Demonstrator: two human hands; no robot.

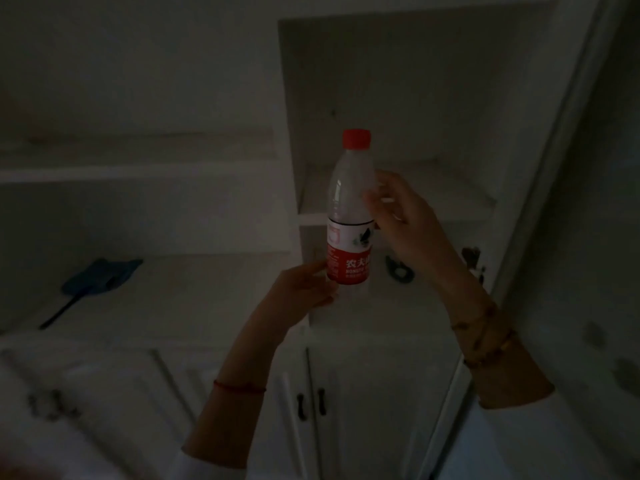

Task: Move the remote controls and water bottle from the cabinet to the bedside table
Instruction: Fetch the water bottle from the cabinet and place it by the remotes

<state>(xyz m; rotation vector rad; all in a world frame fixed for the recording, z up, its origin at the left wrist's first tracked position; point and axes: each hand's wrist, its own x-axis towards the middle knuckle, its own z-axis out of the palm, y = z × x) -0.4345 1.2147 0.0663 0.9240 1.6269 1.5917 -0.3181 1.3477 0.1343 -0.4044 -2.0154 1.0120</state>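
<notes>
A clear water bottle (350, 216) with a red cap and a red and white label stands upright in front of the white cabinet (381, 327). My left hand (304, 289) grips its base from below and to the left. My right hand (401, 220) touches its upper body from the right, fingers partly spread. The bottle's bottom end is hidden behind my left hand. I see no remote controls in this dim view.
A blue fly swatter (98, 277) lies on the cabinet top at the left. A small dark looped object (398, 270) sits on the counter behind my right wrist. Shelves (398, 209) open behind the bottle. Double doors with dark handles (311, 403) are below.
</notes>
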